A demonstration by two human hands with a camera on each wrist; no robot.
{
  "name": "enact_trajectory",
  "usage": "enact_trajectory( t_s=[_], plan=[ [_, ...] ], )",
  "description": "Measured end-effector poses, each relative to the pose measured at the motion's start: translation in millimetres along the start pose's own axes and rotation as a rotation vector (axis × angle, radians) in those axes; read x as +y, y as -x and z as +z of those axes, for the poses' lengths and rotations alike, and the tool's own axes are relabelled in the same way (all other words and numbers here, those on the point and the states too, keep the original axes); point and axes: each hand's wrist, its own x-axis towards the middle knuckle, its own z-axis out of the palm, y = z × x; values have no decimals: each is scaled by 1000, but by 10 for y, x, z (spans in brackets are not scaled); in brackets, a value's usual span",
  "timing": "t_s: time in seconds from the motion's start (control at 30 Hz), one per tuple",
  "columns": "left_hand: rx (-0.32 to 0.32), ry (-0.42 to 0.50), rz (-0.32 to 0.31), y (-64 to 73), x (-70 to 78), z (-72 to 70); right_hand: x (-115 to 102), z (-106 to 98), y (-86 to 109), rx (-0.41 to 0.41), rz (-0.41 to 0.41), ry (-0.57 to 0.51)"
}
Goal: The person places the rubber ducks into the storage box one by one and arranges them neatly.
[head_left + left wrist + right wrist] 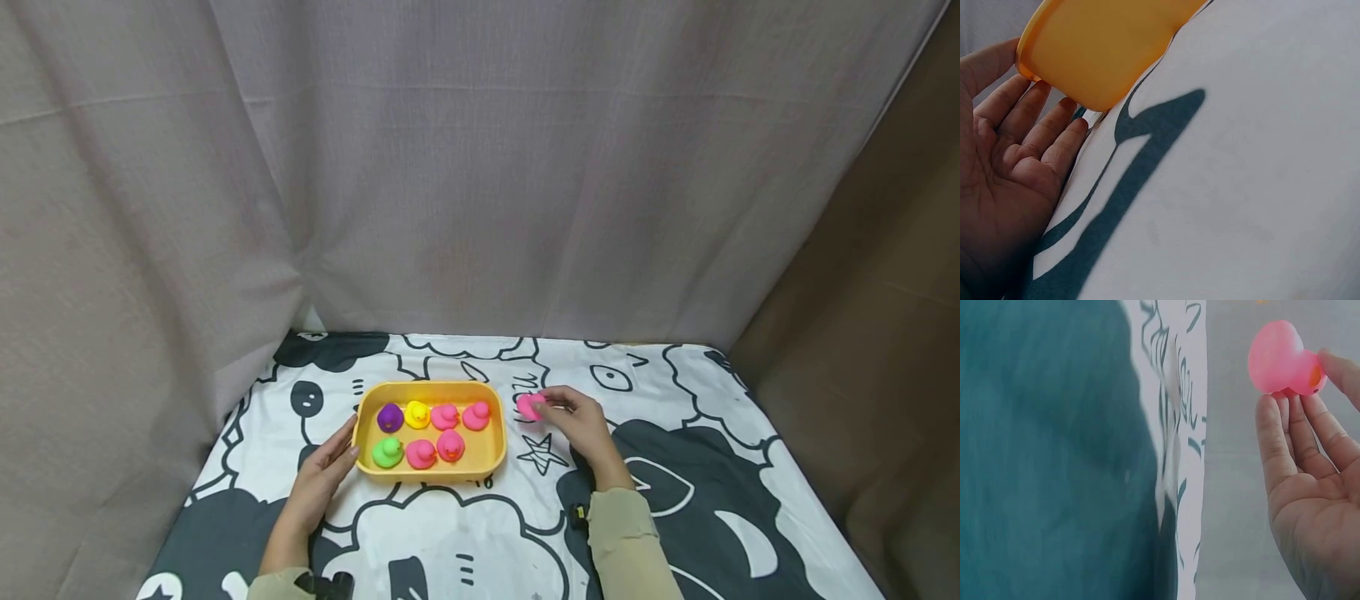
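A yellow-orange tray (431,477) with rounded corners lies on the patterned cloth. In it sit several small toy ducks: a purple duck (390,417), a yellow duck (417,414), a green duck (387,452) and several pink ones, such as the pink duck (451,445). My left hand (318,483) rests against the tray's left end, fingers fairly straight; the left wrist view shows thumb and fingertips at the tray's outer wall (1097,56). Right of the tray, my right hand (581,423) pinches another pink duck (1279,359) between thumb and fingertips, its orange beak by the thumb.
A white cloth (465,533) with black cartoon drawings covers the surface. Grey curtains (480,167) hang behind and at the left, and a brown curtain (892,333) hangs at the right.
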Motion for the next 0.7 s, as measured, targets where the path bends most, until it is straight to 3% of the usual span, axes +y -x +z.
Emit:
enact_trajectory(
  t_s=[0.43, 0.7],
  plan=[
    [2, -9, 5, 0, 4, -6, -191, 204, -9, -112, -79, -124],
    [1, -2, -1, 7, 15, 1, -350, 323, -3, -253, -173, -115]
  ],
)
